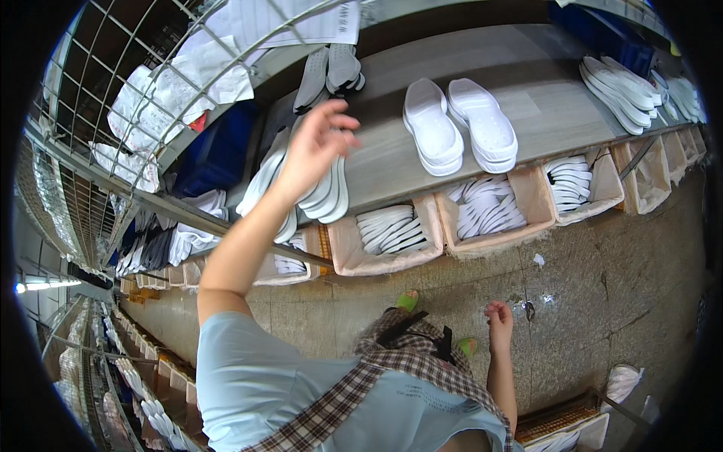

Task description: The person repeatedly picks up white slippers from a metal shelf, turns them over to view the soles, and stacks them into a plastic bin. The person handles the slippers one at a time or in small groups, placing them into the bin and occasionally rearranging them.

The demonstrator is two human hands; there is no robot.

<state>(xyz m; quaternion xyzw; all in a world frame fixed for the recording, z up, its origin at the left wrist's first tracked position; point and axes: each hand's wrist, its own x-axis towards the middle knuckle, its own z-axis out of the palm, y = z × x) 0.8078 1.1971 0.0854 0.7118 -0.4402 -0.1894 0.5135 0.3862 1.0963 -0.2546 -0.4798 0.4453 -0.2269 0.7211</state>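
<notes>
Above the shelf on the left, my left hand (325, 139) is raised with its fingers apart and loosely bent. Nothing shows in it. Beneath and beside that hand lie stacked white shoe soles (331, 192), partly hidden by my forearm. Just beyond its fingertips are grey-and-white soles (329, 71). Two stacks of white shoe soles stand side by side farther right, the left stack (432, 128) and the right stack (483, 124). My right hand (499, 325) hangs low over the floor, away from the shelf, its fingers curled in and no object visible.
Lined boxes (388, 264) full of white soles run below the grey shelf (527, 98). More soles (617, 94) are piled at the shelf's right. Wire mesh (105, 83) and a blue bin (218, 151) flank my left arm. Another crate (561, 422) stands behind my right side.
</notes>
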